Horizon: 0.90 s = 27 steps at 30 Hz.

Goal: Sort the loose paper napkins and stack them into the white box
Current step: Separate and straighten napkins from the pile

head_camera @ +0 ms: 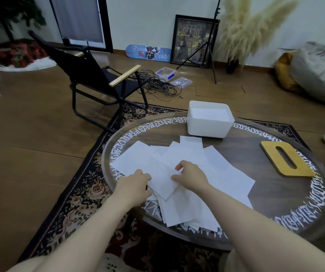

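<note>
While gripping one napkin [162, 180] at frame centre with left hand [136, 184] and right hand [191, 176], risk dragging neighbouring sheets from the loose pile [206, 167] off the tabletop [255, 193]; white box [209, 122] well apart, upper right.

Round wooden table [255, 195] with white lettering round its rim; loose napkins [224, 173] under the fingers [179, 166]; white box [208, 126] beyond them; wooden slotted lid [271, 152] to their right.

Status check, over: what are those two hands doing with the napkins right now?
Left hand and right hand both pinch one napkin atop the loose pile. White box open at the table's far edge. Nothing between.
</note>
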Tool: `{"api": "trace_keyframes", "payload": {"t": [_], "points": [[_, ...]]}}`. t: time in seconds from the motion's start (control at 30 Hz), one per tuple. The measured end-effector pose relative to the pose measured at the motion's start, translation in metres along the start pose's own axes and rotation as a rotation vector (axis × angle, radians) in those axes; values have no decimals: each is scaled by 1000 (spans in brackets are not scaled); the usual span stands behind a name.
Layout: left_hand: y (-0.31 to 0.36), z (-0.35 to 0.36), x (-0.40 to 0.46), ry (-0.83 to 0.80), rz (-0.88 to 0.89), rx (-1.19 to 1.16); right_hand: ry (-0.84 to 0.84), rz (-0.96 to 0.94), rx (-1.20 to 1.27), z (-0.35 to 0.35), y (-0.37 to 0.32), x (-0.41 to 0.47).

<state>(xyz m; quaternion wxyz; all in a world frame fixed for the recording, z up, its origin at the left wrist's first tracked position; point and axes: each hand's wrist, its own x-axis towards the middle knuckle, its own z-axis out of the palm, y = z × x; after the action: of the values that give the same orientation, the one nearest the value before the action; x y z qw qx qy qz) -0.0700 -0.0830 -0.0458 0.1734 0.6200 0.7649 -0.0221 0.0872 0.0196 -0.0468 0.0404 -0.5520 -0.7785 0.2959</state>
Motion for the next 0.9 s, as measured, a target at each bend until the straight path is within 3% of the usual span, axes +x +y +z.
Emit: {"api": "trace_keyframes", "payload": {"t": [0.3,0.73,0.9], "points": [[8,-4,0,5,-72,-122,4,61,83,-2,5,-5],[26,-6,0,-115,-384,-1120,-225,382,742,-23,12,-43],[26,-5,1,8,-473,-1395,-284,349,785,-7,4,-56]]}}
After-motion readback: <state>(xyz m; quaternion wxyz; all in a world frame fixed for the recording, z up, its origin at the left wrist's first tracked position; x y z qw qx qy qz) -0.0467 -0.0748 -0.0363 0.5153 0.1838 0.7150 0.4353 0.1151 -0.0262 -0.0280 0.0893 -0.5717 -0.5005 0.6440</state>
